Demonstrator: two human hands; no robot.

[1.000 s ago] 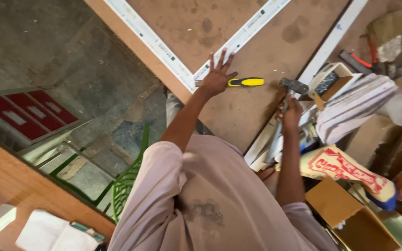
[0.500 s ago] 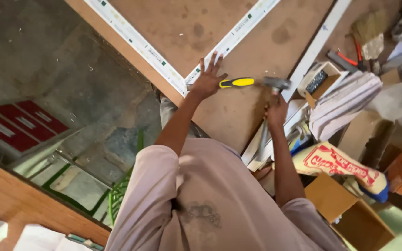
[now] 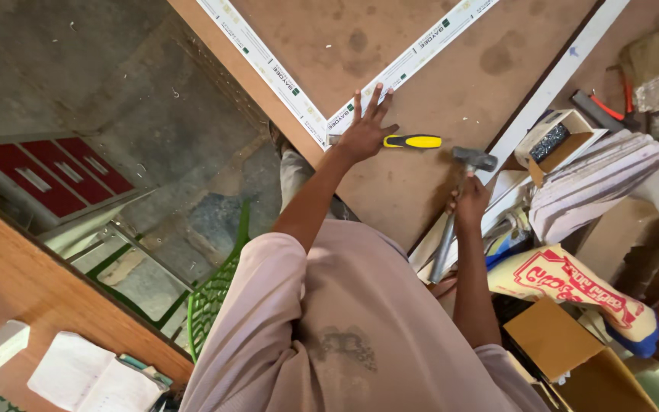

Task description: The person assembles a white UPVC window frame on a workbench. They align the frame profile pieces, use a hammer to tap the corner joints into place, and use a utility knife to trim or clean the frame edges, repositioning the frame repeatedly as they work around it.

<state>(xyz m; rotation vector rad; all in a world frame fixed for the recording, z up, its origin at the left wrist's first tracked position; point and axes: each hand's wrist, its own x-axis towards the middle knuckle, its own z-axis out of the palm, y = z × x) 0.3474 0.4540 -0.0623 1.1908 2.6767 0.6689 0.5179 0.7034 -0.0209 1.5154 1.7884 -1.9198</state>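
My left hand rests on a brown board, fingers spread, gripping the front of a yellow-handled chisel. The chisel tip lies at the corner where two white strips meet. My right hand is closed around the metal shaft of a hammer. The hammer head hovers a short way right of the chisel's handle end, not touching it. My pink-shirted body fills the lower middle of the head view.
Right of the board lie a long white strip, a small open carton, a stack of pale sheets, red-handled pliers, a red-printed sack and cardboard boxes. A green chair and a wooden table stand lower left.
Half a second ago the hammer head was against the chisel's yellow handle end; now it has drawn back to the right. My left hand stays on the chisel.
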